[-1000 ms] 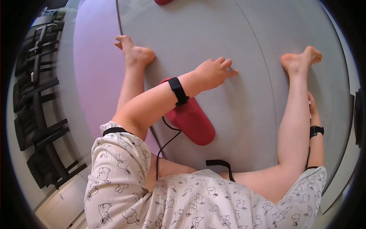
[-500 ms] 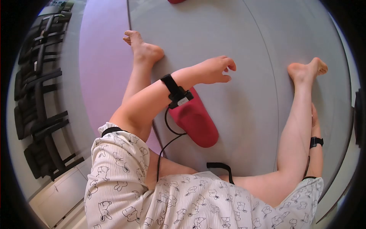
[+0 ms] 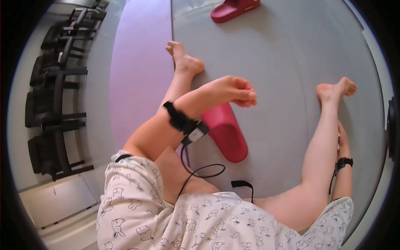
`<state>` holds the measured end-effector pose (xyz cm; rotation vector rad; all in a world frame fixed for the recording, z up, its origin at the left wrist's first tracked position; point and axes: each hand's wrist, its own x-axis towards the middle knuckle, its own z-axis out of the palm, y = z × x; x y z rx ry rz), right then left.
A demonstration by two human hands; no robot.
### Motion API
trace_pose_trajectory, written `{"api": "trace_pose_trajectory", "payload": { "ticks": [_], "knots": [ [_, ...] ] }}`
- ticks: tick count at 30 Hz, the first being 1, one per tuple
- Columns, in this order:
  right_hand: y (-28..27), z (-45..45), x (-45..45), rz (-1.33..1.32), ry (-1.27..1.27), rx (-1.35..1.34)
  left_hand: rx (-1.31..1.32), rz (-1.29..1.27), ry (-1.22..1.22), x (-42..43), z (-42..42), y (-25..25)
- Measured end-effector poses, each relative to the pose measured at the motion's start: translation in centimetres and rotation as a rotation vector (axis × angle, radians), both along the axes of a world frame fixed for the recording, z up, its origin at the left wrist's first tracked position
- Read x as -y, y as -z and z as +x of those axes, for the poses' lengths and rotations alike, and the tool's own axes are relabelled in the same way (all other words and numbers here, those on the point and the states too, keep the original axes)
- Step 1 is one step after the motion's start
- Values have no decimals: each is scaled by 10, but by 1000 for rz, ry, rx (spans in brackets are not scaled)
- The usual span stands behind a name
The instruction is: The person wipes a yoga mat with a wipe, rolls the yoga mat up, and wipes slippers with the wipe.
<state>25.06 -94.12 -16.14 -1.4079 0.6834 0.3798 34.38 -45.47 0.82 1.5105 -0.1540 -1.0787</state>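
My left hand point(image 3: 239, 91) hangs above a red slipper point(image 3: 228, 135), its fingers curled in and the thumb near the fingertips. Nothing shows between them, and I cannot tell whether it touches the slipper, whose far end is hidden behind my wrist. A black strap with a small box point(image 3: 195, 132) circles my left forearm, and a black cable point(image 3: 208, 166) loops from it toward my shirt. My right hand point(image 3: 342, 137) rests along the outer side of my right lower leg point(image 3: 323, 137), fingers stretched out and partly hidden. A black band point(image 3: 345, 161) is on that wrist.
A second red slipper point(image 3: 234, 10) lies farther off on the grey floor point(image 3: 275, 62). A pale purple mat point(image 3: 139, 62) runs along the left. Several black chairs point(image 3: 56, 112) line the left wall, with a whitish cabinet point(image 3: 58, 202) below. My bare feet are spread apart.
The fingers of my left hand have curled in further, and the hand sits slightly lower in view. The view has shifted, bringing the second slipper further into sight. My right hand stays by the leg.
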Motion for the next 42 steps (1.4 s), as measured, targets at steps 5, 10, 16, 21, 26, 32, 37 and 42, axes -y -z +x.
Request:
{"api": "trace_pose_trajectory", "payload": {
  "ticks": [5,10,16,21,26,32,37,42],
  "knots": [
    [-11,9,-24,100,87,80,-24,-41,-146,-20,-43,-19],
    [17,-10,-16,221,101,24,80,-64,-102,-14,-81,-23],
    [-52,-4,-48,-9,130,226,27,-171,-105,6,-99,-35],
    [-206,-5,-56,-137,-173,507,172,-380,-179,47,-119,-72],
    [-356,-78,-113,-467,-377,687,232,-594,-146,81,-146,-87],
    [-335,-159,-196,96,120,507,150,-637,-219,84,-181,-89],
    [-202,-157,-264,961,298,428,882,-233,-340,59,-192,-63],
    [-171,-141,-310,1232,209,397,1130,17,-501,27,-207,-43]
  ]
}}
